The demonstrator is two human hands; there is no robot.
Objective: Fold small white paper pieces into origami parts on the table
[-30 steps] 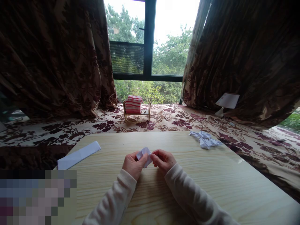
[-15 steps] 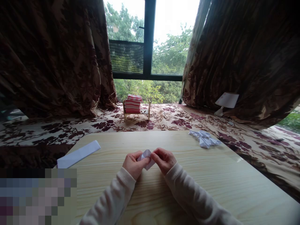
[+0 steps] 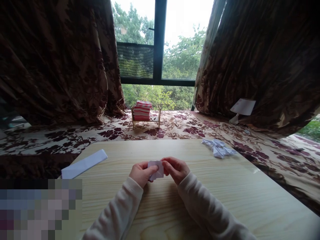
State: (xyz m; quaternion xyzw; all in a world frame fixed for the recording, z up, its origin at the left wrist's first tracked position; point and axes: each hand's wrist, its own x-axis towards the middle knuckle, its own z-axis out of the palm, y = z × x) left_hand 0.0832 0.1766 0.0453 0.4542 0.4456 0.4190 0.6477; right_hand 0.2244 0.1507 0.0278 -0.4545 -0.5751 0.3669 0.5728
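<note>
Over the middle of the table, a small folded white paper point(image 3: 159, 171) is held up before me. My left hand point(image 3: 142, 173) is closed on its left side, the thumb lying flat across the front face. At its upper right edge, my right hand point(image 3: 175, 169) has thumb and fingers pinched together on the paper. Finer creases are too small to make out. On the left of the table lies a long folded strip of white paper point(image 3: 85, 164). At the far right corner rests a pile of folded white paper pieces point(image 3: 219, 148).
The pale wood-grain table point(image 3: 120, 150) stands against a ledge with a flowered cloth point(image 3: 180, 125). On the ledge are a small stand point(image 3: 159, 118) with folded striped towels point(image 3: 142, 110) and a white lamp point(image 3: 243, 106). Dark curtains point(image 3: 60, 60) flank the window.
The paper has turned in my hands: a pointed corner faced up before, and now a straight edge is on top. Both hands stay in nearly the same place.
</note>
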